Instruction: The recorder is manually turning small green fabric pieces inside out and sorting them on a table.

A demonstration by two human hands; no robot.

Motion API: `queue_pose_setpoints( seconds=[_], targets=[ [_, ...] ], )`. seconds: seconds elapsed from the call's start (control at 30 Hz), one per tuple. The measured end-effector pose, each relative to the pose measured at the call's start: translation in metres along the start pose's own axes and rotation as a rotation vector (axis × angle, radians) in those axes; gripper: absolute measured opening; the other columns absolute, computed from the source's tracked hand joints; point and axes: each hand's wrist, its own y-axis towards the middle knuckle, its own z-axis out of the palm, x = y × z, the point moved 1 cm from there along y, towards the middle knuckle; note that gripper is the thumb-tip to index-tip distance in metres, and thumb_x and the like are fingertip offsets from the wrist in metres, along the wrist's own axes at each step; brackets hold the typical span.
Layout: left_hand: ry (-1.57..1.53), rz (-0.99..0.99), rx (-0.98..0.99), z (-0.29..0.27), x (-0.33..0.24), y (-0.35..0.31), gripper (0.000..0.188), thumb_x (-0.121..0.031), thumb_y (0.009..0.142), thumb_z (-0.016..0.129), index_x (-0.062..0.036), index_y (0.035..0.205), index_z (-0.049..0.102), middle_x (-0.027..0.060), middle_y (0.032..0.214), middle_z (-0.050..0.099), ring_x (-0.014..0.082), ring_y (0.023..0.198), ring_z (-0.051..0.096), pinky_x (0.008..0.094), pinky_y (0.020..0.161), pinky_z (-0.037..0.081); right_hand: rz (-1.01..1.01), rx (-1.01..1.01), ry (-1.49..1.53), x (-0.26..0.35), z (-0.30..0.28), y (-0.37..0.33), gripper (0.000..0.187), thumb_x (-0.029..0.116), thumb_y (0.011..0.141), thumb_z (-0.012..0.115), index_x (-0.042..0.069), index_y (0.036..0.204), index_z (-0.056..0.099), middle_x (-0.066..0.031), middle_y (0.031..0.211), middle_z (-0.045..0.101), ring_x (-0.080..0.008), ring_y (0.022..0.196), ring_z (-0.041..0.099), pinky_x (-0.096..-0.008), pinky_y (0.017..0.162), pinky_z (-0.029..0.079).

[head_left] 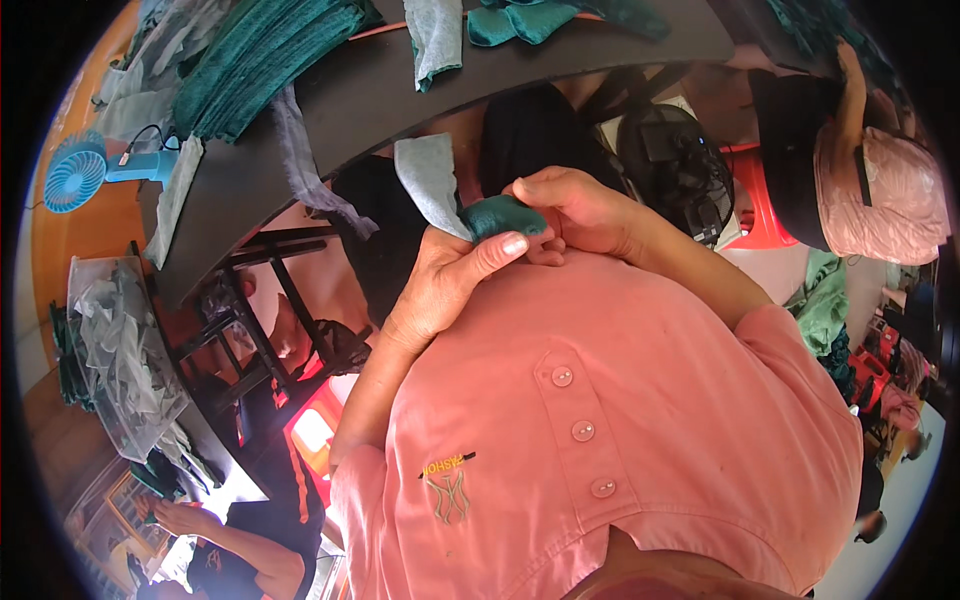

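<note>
In front of my pink shirt I hold a strip of green velvet cloth (497, 215) with a pale grey backing. Its grey end (427, 184) stands up past my fingers toward the table. My left hand (452, 283) is closed on the piece, thumb pressed along the green side. At the other end of the green part, my right hand (585, 217) pinches the cloth, with its fingers curled and partly hidden. Whether any small tool sits between the fingers cannot be made out.
A dark table (400, 92) curves across the far side, bearing a stack of green velvet strips (265, 65) and loose grey pieces. A small blue fan (76, 172) stands at the left, above a clear bin (120, 350) of scraps. Other people sit lower left and upper right.
</note>
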Motion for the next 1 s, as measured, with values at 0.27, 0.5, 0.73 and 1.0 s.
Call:
queue_pose_setpoints(
  seconds=[0.27,0.5,0.73,1.0],
  targets=[
    [0.03,-0.014,0.034,0.001,0.012,0.001,0.029,-0.019,0.092,0.066,0.0017,0.113,0.067,0.0124,0.103,0.071,0.0163,0.097,0.065,0.0299,0.091,0.049,-0.139,0.171,0.026,-0.009,-0.018,0.013,0.018,0.015,0.084,0.064,0.002,0.074,0.056,-0.0027,0.055,0.047,-0.0126,0.044,0.044,-0.0248,0.044,0.033],
    [-0.119,-0.28,0.08,-0.016,0.016,0.0,0.038,-0.026,0.081,0.074,0.0006,0.107,0.069,0.0066,0.094,0.067,0.0159,0.096,0.06,0.028,0.089,0.043,-0.175,-0.027,0.073,-0.001,0.004,-0.011,0.014,0.013,0.075,0.062,0.001,0.072,0.057,-0.0023,0.053,0.047,-0.0115,0.042,0.044,-0.0253,0.044,0.033],
    [-0.413,-0.155,0.17,-0.011,0.025,-0.002,0.056,-0.028,0.071,0.078,0.0026,0.115,0.063,0.0085,0.098,0.062,0.0195,0.094,0.057,0.0299,0.09,0.041,-0.212,-0.189,0.141,-0.005,0.01,-0.014,0.011,0.012,0.075,0.063,0.003,0.073,0.058,-0.0003,0.054,0.046,-0.0087,0.044,0.041,-0.0243,0.044,0.03],
    [-0.114,-0.047,0.019,-0.002,0.009,-0.009,0.041,-0.03,0.09,0.067,0.0028,0.113,0.065,0.0051,0.097,0.065,0.0133,0.092,0.056,0.0281,0.085,0.044,-0.173,-0.174,-0.175,0.005,0.019,-0.016,0.018,0.017,0.081,0.066,0.005,0.072,0.057,0.0004,0.057,0.047,-0.0068,0.048,0.041,-0.0245,0.046,0.033]
  ],
)
